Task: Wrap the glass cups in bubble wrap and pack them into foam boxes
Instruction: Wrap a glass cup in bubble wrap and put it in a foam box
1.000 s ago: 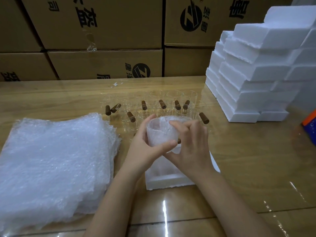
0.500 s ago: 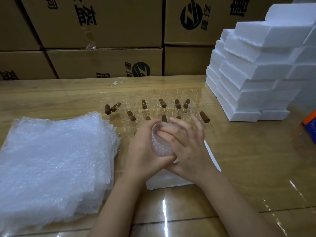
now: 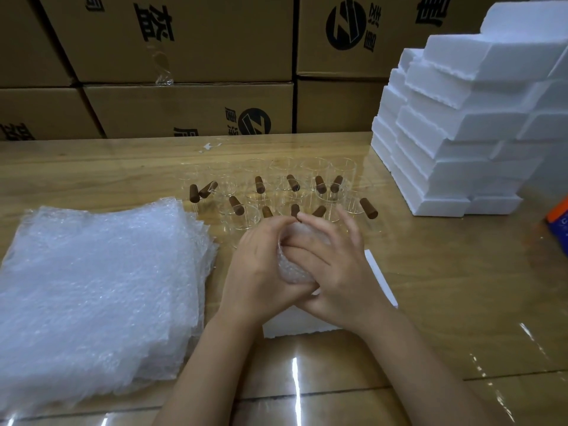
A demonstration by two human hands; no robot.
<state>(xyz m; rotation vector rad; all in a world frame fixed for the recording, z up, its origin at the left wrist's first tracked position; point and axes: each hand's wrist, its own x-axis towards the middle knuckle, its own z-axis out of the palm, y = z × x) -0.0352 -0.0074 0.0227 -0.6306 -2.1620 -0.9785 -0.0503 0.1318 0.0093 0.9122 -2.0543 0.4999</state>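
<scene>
Left hand (image 3: pixel 261 269) and right hand (image 3: pixel 341 272) closed tighter since, fingers (image 3: pixel 313 222) clamped on crinkly bubble-wrapped cup (image 3: pixel 290 269), above white foam box (image 3: pixel 292 324)

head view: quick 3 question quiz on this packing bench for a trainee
1. True or false: the left hand and the right hand both hold the wrapped cup.
2. The bubble wrap stack lies: A) to the person's left, B) to the person's right, C) on top of the cardboard cartons.
3. What white thing lies on the table right under the hands?

Key: 1 true; 2 A; 3 a foam box.
</scene>
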